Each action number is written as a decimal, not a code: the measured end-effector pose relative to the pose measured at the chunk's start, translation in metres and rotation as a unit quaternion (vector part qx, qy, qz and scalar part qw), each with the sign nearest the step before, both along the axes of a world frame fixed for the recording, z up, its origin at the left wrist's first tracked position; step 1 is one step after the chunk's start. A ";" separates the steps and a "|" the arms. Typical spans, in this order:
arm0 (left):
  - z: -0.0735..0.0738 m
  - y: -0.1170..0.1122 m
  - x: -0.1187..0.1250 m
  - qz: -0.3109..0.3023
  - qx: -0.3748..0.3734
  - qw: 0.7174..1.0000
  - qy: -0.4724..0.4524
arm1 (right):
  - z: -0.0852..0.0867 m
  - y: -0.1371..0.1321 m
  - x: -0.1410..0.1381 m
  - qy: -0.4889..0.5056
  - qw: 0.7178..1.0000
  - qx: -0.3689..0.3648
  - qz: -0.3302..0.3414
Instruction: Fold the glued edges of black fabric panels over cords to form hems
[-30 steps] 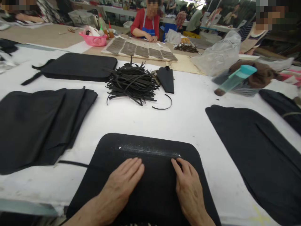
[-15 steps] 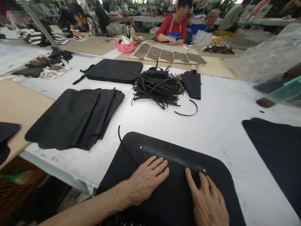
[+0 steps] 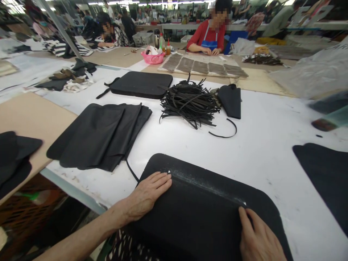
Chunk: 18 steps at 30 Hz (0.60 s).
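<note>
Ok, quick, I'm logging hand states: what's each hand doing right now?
Left hand: open, fingers nearly straight, resting on the black panel; holding nothing visible.
Right hand: open, fingers slightly bent, on the same panel; nothing visibly held.

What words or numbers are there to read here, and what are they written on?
No word, brand or number can be read.
Bag: faint marks near the picture's right edge, too blurred and cut off to read.
Black panel: two tiny white triangles, but no letters I can see.
</note>
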<state>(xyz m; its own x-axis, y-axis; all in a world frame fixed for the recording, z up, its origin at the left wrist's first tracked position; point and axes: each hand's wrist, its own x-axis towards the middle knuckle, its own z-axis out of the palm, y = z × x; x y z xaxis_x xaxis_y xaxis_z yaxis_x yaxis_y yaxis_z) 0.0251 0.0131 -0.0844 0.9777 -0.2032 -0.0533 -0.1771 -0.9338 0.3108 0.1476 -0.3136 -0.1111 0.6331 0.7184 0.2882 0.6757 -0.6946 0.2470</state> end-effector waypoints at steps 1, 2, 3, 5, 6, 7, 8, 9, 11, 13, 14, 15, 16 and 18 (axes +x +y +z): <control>0.000 0.001 0.000 0.009 -0.006 1.000 -0.009 | -0.002 -0.004 0.002 0.001 1.000 0.004 -0.003; 0.000 0.002 0.000 0.023 -0.010 0.999 -0.025 | -0.003 -0.010 0.004 0.005 1.000 0.005 -0.007; 0.002 0.003 0.001 0.040 -0.012 0.998 -0.045 | -0.004 -0.016 0.007 0.010 1.000 0.005 -0.013; 0.008 0.004 0.002 0.081 -0.015 0.992 -0.093 | -0.003 -0.026 0.010 0.022 0.999 0.005 -0.031; 0.014 0.004 0.004 0.098 -0.020 0.989 -0.108 | 0.001 -0.028 0.011 0.028 0.999 0.007 -0.042; 0.020 0.002 0.005 0.109 -0.033 0.988 -0.108 | 0.005 -0.028 0.012 0.036 0.998 0.016 -0.047; 0.027 0.000 0.008 0.116 -0.056 0.987 -0.095 | 0.012 -0.025 0.012 0.046 0.997 0.033 -0.045; 0.034 -0.003 0.011 0.123 -0.088 0.986 -0.065 | 0.019 -0.018 0.010 0.060 0.996 0.059 -0.034; 0.048 -0.011 0.018 0.126 -0.173 0.976 0.035 | 0.036 0.005 0.004 0.104 0.986 0.129 0.010; 0.057 -0.019 0.028 0.121 -0.268 0.945 0.142 | 0.053 0.035 -0.005 0.164 0.964 0.200 0.058; 0.060 -0.023 0.032 0.113 -0.310 0.925 0.188 | 0.060 0.051 -0.009 0.197 0.950 0.226 0.087; 0.062 -0.026 0.037 0.102 -0.344 0.905 0.228 | 0.067 0.065 -0.013 0.230 0.936 0.242 0.111; 0.063 -0.029 0.042 0.092 -0.370 0.888 0.258 | 0.072 0.079 -0.017 0.250 0.925 0.257 0.124; 0.062 -0.033 0.049 0.073 -0.398 0.865 0.297 | 0.079 0.100 -0.020 0.274 0.915 0.262 0.141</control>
<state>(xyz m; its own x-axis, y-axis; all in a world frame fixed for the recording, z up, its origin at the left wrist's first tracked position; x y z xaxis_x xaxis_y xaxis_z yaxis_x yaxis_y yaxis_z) 0.0740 -0.0195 -0.0227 0.8443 -0.2826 -0.4553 0.3366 -0.3815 0.8609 0.1271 -0.2137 -0.0326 0.5965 0.7294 0.3348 0.7690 -0.4000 -0.4987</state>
